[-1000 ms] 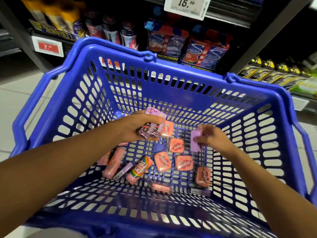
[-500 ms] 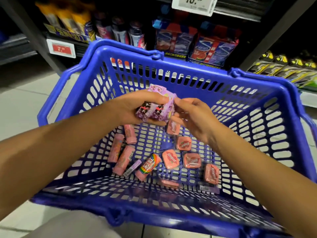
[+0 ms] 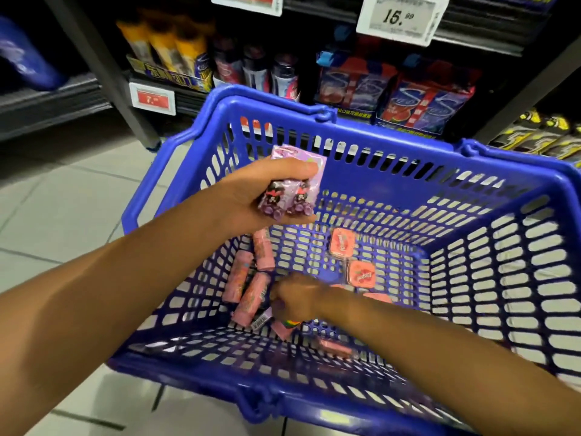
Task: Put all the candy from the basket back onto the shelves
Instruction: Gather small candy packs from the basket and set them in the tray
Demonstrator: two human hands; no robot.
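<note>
Candy [image 3: 262, 286] directly under right hand [image 3: 297, 298], fingers curled, hold unclear; left hand [image 3: 267, 191] above, gripping purple packs [image 3: 289, 184].

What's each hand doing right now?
Left hand: grips purple candy packs.
Right hand: down among the basket's candy; grip cannot be told.

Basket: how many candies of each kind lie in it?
Pink rolls: 3
Pink tins: 2 whole, more partly hidden
Rainbow roll: 1
Barcode stick: 1
Blurred pink piece: 1
Total: 8 plainly seen
</note>
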